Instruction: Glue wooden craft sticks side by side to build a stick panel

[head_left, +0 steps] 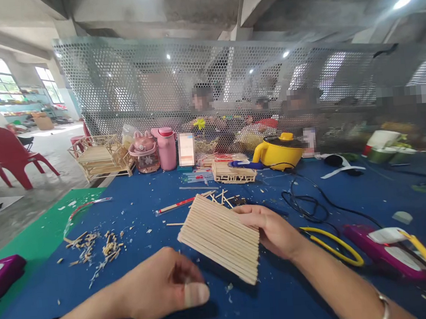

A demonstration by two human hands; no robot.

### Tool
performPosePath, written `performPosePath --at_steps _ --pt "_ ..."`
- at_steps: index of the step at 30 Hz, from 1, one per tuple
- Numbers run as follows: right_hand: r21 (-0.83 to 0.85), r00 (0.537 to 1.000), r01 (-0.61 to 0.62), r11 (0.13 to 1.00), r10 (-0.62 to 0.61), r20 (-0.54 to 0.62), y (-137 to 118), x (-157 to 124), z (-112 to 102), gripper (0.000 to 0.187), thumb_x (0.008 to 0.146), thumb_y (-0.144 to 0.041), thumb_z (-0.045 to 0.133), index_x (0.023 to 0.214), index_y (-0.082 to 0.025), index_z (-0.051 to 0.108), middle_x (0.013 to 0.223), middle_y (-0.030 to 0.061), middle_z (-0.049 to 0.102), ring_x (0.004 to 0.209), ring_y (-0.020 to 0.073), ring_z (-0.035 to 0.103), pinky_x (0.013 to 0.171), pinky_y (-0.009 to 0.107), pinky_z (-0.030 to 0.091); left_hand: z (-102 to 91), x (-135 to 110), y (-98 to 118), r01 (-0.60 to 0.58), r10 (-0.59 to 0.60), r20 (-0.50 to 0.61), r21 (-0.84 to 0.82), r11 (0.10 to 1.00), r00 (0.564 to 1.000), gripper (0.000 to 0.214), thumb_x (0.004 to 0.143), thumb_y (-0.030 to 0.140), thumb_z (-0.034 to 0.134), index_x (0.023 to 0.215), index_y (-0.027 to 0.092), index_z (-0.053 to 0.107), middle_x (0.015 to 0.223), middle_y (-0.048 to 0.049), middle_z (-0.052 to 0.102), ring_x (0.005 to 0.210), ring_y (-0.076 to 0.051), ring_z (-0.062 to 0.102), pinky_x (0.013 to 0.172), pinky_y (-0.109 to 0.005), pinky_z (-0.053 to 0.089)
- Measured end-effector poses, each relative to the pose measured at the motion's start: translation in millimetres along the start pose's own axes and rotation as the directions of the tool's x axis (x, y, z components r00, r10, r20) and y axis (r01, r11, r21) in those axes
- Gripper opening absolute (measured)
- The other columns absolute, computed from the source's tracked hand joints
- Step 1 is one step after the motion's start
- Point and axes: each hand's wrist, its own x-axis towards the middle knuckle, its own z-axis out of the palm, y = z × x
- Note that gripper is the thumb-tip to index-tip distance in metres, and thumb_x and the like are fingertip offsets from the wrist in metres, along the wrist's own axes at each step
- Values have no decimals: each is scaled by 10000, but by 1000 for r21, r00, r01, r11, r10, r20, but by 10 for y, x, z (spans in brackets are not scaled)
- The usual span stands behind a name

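Note:
A panel of thin wooden sticks laid side by side (222,239) is tilted up above the blue table. My right hand (272,228) grips its right edge, with the thumb on the upper face and the other fingers partly hidden behind. To the left of the panel, apart from it, my left hand (167,284) is low over the table. Its fingers curl in towards the thumb, and the fingertips are slightly blurred; whether something small is between them is hidden. Loose sticks (223,197) lie just behind the panel, beside a stick in a red-and-clear wrapper (176,205).
Broken stick pieces (111,246) litter the left side. A small stick-built frame (235,171), a yellow pot (280,155) and pink bottles (166,150) stand at the back before a perforated metal screen (149,76). Black cable (307,204) and a purple power strip (391,254) lie right.

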Motion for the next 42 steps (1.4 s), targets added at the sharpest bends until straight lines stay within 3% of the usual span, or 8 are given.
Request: performPosePath --at_steps 3,6,12,18,30,34,37,42 --pt "-98 986 -85 992 97 134 18 20 -168 291 702 -363 589 792 -122 725 694 62 702 583 160 623 546 266 472 -240 -131 38 132 -130 255 8 991 958 521 693 664 621 626 147 641 535 -46 632 444 -137 566 414 -212 407" --pt "-245 975 -64 967 112 190 48 48 -91 251 727 -344 598 774 -140 735 702 51 704 598 161 623 547 265 470 -451 -89 0 -56 75 -136 134 989 988 514 753 657 514 717 155 619 515 -32 605 381 -126 507 386 -230 405" --pt "-549 985 147 823 -174 3 75 117 154 169 772 -298 622 899 -233 712 984 43 691 957 212 604 891 352 431 -635 284 -311 -21 323 -544 488 873 775 326 776 321 564 1058 177 643 913 -62 627 734 -178 572 728 -325 470" --pt "-699 904 87 710 -351 -244 140 147 -197 223 887 -314 475 904 -216 674 961 67 711 891 225 639 809 365 480 -684 463 -518 79 399 -492 700 710 774 179 807 299 562 823 208 715 914 -83 640 898 -270 572 849 -414 429" --pt "-739 967 128 662 -248 -55 152 116 -65 213 903 -329 455 912 -252 652 884 30 715 837 210 632 766 341 443 -321 277 -276 157 498 -560 753 639 661 299 934 416 379 1002 200 575 956 -68 642 854 -217 596 766 -330 454" --pt "-645 988 -45 763 -62 -142 158 74 -167 295 920 -370 388 689 -223 498 569 -24 573 516 140 539 488 254 380 -212 187 -201 328 73 -634 491 807 770 481 911 567 338 1133 187 533 678 -15 653 542 -196 602 519 -286 437" --pt "-518 993 -119 847 101 -63 183 70 -114 299 921 -357 363 666 -219 439 513 -53 539 370 96 496 381 217 349 -116 163 -166 350 -260 -406 165 922 876 612 893 649 255 1066 175 599 525 14 594 417 -161 552 414 -239 386" --pt "-370 996 -78 926 54 -74 82 21 -8 302 950 -445 314 789 -226 444 601 -49 532 474 107 568 416 209 397 -22 144 -151 30 -22 -484 8 1000 875 488 821 509 580 1167 166 594 657 15 621 606 -150 581 554 -238 447"
